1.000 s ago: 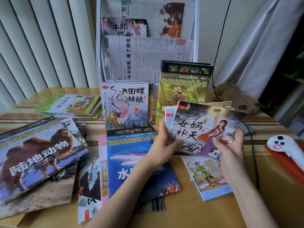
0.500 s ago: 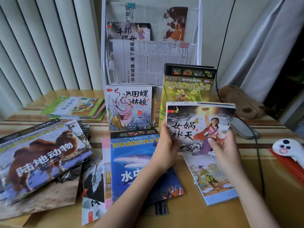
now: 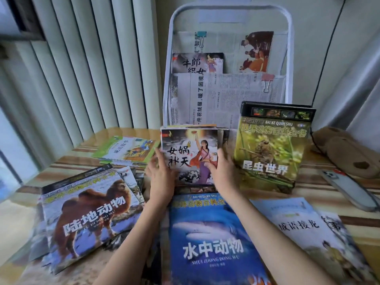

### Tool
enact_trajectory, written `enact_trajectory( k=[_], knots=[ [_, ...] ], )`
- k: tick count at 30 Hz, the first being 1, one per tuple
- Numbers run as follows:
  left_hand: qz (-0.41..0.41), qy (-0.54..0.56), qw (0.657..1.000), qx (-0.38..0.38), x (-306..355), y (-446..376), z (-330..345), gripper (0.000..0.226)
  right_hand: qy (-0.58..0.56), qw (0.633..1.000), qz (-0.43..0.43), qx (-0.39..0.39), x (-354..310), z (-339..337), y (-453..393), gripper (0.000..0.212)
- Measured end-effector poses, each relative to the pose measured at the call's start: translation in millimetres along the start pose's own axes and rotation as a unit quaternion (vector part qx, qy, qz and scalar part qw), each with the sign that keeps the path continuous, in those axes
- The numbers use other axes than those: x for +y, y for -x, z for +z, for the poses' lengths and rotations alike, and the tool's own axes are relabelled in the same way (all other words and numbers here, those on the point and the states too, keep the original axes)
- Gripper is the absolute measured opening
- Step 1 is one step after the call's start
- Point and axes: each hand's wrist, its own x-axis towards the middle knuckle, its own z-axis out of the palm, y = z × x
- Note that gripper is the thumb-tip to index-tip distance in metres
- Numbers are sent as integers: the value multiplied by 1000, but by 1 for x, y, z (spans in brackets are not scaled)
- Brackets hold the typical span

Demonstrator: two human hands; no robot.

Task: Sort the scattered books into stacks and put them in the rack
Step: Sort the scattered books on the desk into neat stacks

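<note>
Both hands hold an upright stack of thin storybooks at the foot of the rack.

Stack (image 3: 190, 155): upright, front cover a woman in purple, standing before the white rack (image 3: 289, 58) beside the insect book (image 3: 271, 149). Left hand (image 3: 162, 173): thumb across the cover's left edge, fingers behind. Right hand (image 3: 223, 171): thumb on the cover's right edge, fingers hidden behind. Shark book (image 3: 211, 233): flat on the table (image 3: 308, 190), between the forearms. Camel book (image 3: 88, 212): on a loose pile at left. Green books (image 3: 127, 149): flat, far left. Pale book (image 3: 304, 225): flat at right. Rack pockets: newspapers (image 3: 226, 95) and one storybook (image 3: 197, 62).
</note>
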Motion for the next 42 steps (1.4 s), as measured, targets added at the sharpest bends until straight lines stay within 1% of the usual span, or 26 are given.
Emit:
enact_trajectory(
  k=[2,4,6,8,9,10,11,13,14,16,17,19,21,24,25,26,28,30,31,33,34,35,37,39,40,42],
  knots=[
    [14,21,1000,-19,-12,4,9,93,10,1000,15,23,4,11,9,46],
    [42,24,999,-25,-15,7,12,98,9,999,37,29,3,17,20,47],
    [52,6,999,-16,-15,9,11,102,26,996,43,73,2,18,31,47],
    [48,-18,999,-1,-11,13,8,103,76,983,-12,164,1,15,35,37],
    [46,-38,998,8,-9,15,7,103,86,978,-64,180,1,14,36,29],
    [46,-64,997,18,-6,16,6,101,71,980,-124,140,1,14,36,22],
    [50,-89,994,30,-3,17,5,95,43,983,-165,66,1,14,36,19],
    [67,-122,989,48,2,19,4,72,10,980,-171,-99,1,19,37,19],
    [73,-132,988,43,4,21,3,55,26,975,-177,-133,2,22,37,20],
    [69,-151,986,-3,8,25,2,24,73,969,-187,-144,2,26,40,23],
    [70,-173,982,-35,8,27,3,17,81,971,-173,-146,3,26,44,25],
    [89,-226,967,-81,6,29,4,19,84,976,-139,-146,3,27,52,29],
    [107,-242,959,-104,6,30,4,21,93,978,-117,-145,3,23,60,30],
    [125,-275,943,-140,17,35,4,20,72,978,-118,-156,5,5,67,23],
    [122,-277,943,-136,24,38,4,20,66,980,-124,-142,9,-6,69,18],
    [117,-256,952,-125,34,43,6,22,60,984,-123,-116,14,-18,71,15],
    [115,-148,976,-107,61,57,12,25,59,994,-81,-35,32,-50,76,11],
    [112,-10,980,-166,91,79,25,29,96,995,6,40,59,-86,81,17],
    [91,54,968,-229,104,90,34,37,129,988,65,57,76,-105,83,22],
    [5,148,922,-357,127,110,53,55,188,960,203,36,108,-139,90,33],
    [-33,176,902,-392,135,117,63,61,196,945,262,10,121,-151,95,37],
    [-58,196,892,-402,141,122,72,65,186,936,298,-22,131,-158,101,40],
    [-97,241,885,-388,151,127,85,68,127,947,288,-66,140,-160,114,39],
    [-161,294,870,-362,157,125,92,60,63,964,253,-48,141,-155,124,35],
    [-198,323,858,-347,159,122,92,49,33,967,251,-24,141,-153,127,33],
    [-259,408,815,-319,157,117,90,19,-43,962,269,8,143,-154,128,27]
  ],
)
